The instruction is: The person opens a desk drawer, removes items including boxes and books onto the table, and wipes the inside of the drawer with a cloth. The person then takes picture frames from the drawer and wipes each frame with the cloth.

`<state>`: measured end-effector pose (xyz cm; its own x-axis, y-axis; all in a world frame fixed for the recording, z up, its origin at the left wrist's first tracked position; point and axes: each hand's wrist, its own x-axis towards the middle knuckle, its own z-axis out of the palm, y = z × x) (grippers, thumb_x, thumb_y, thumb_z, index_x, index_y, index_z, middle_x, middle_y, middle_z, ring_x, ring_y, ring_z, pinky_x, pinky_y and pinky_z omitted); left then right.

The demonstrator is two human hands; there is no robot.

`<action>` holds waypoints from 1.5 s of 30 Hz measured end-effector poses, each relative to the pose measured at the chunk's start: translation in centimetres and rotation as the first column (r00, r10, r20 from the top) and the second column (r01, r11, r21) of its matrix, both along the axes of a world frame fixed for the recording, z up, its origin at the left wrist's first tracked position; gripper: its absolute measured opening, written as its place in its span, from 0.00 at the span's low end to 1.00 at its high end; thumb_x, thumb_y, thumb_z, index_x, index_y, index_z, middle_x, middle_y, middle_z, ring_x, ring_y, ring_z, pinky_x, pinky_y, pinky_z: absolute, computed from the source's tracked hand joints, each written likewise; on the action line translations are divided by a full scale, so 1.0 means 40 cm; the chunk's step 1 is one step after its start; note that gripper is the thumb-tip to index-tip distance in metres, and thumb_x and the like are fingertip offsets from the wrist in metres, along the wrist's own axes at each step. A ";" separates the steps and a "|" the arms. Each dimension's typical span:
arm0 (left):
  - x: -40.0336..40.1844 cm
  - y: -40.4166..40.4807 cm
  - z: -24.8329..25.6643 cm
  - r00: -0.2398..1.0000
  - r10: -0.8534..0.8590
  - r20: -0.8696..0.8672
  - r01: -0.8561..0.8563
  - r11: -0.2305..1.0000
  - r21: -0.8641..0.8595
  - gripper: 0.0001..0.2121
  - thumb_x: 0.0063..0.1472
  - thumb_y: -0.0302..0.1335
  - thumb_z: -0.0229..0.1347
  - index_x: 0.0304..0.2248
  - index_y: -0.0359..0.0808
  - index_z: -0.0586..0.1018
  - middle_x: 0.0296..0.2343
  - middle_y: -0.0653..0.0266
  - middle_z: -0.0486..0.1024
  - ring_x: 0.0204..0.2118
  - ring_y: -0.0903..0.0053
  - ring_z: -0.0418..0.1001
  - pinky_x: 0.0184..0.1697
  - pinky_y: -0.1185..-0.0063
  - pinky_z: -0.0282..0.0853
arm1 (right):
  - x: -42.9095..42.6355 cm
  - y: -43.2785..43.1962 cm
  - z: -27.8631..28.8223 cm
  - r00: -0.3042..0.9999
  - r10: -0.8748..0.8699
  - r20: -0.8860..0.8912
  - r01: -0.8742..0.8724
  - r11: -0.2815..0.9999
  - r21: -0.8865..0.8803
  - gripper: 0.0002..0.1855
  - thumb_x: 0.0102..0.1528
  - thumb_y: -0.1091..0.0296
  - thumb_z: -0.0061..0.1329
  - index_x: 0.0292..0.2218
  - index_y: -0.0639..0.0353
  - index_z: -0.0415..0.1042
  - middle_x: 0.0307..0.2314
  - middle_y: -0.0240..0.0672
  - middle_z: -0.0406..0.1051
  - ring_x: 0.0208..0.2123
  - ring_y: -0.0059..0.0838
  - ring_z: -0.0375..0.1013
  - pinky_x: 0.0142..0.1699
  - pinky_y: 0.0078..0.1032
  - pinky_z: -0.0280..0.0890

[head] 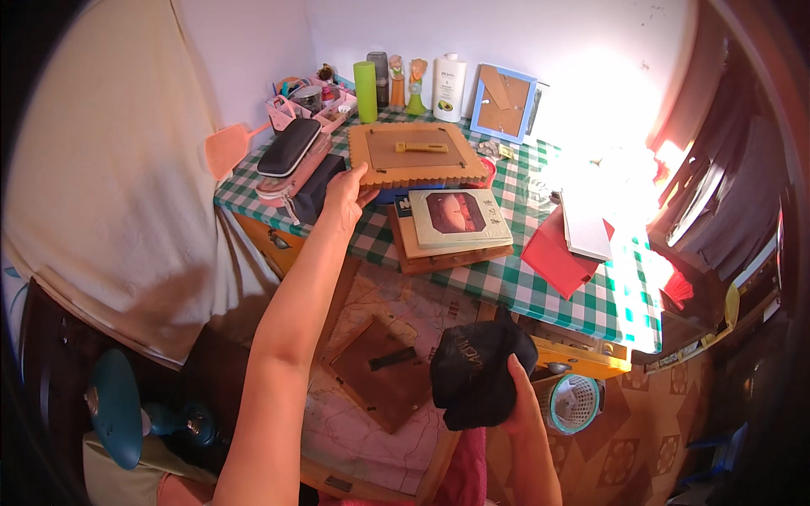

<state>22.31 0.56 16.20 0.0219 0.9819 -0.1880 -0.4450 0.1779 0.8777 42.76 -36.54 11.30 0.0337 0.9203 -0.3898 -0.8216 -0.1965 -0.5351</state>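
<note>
My left hand [347, 195] grips the near left corner of a scalloped wooden picture frame [405, 176], turned back side up with its stand folded. In my right hand [524, 401] is a soft black cloth item [478, 367] bearing writing, perhaps a cap or a pouch. Below it, an open drawer [436, 465] lined with patterned paper contains a dark brown picture frame [383, 379], also showing its back. A notebook with a picture cover [459, 218] tops a small stack just in front of the scalloped frame. What supports that frame is partly hidden.
A green checked cloth [506, 291] covers the desk. Cases [290, 148], a green cylinder [365, 92], figurines [416, 87], a white bottle [449, 87] and a blue picture frame [503, 104] stand or lie around. At right are a red box [557, 256] and, below, a basket [574, 405].
</note>
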 end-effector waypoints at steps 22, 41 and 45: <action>-0.169 -0.837 -0.077 0.872 -0.380 0.308 0.348 0.925 0.153 0.34 0.48 0.12 0.55 0.55 0.37 0.57 0.49 0.61 0.64 0.53 0.69 0.63 0.55 0.71 0.61 | 0.033 -0.129 0.156 0.733 -0.464 0.497 0.353 0.884 0.305 0.35 0.55 0.50 0.47 0.56 0.60 0.54 0.50 0.40 0.62 0.50 0.34 0.64 0.54 0.32 0.60; -0.288 -1.112 -0.181 0.957 -0.154 0.245 0.164 0.986 -0.020 0.39 0.44 0.14 0.59 0.55 0.38 0.54 0.47 0.63 0.66 0.49 0.71 0.67 0.51 0.73 0.64 | -0.271 0.029 0.082 -0.382 -0.496 0.780 -0.425 0.843 0.329 0.36 0.30 0.84 0.52 0.45 0.52 0.70 0.47 0.35 0.65 0.47 0.46 0.62 0.50 0.38 0.61; -0.295 -1.096 -0.188 0.948 -0.209 0.238 0.218 0.976 -0.011 0.40 0.44 0.14 0.59 0.56 0.38 0.53 0.47 0.63 0.66 0.49 0.70 0.66 0.50 0.74 0.64 | -0.357 -0.044 0.108 -0.230 -0.592 0.773 -0.721 0.637 0.274 0.29 0.38 0.77 0.48 0.45 0.46 0.71 0.47 0.33 0.65 0.47 0.47 0.62 0.52 0.37 0.61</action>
